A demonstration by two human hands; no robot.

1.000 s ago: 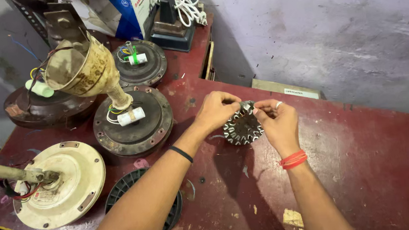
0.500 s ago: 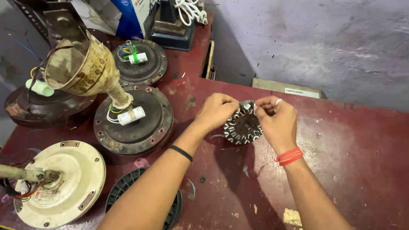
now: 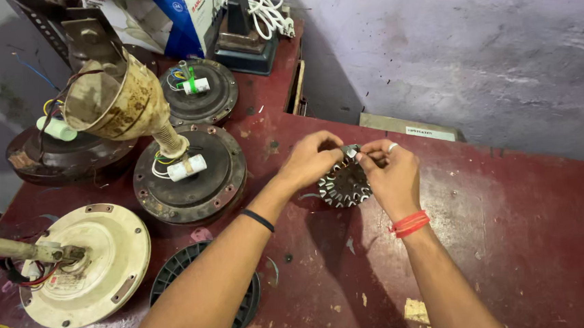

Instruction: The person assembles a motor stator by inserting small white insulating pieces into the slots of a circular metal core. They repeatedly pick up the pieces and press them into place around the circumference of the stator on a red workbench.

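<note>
Head view, centre of the frame: left hand [image 3: 312, 159] and right hand [image 3: 392, 174] closed together over a small toothed metal core [image 3: 343, 184] resting on the red bench [image 3: 516, 237], fingertips of both pinched on a little grey piece [image 3: 351, 150] at the core's upper edge. Best done, by the look of it, with the core kept flat on the bench, steadied by the left hand, while the right works the small piece with short, careful pulls; sharp teeth around the rim close to the fingers, so slipping could nick skin. Left of centre: a dark round fan motor [image 3: 190, 174] with a white capacitor [image 3: 187, 167] on top, a rusty cream cup [image 3: 120, 101] on its rod above. Upper left: two more dark motors [image 3: 201, 91] [image 3: 65, 152]. Lower left: a cream motor housing [image 3: 90, 264] with a rod and loose wires; beside it a black ribbed disc [image 3: 176, 275] partly under the left forearm. Top of the frame: a blue and white box [image 3: 186, 17] and a coiled white cable [image 3: 264, 8]. Nothing between the hands and the core; crowded motors near the left elbow.
</note>
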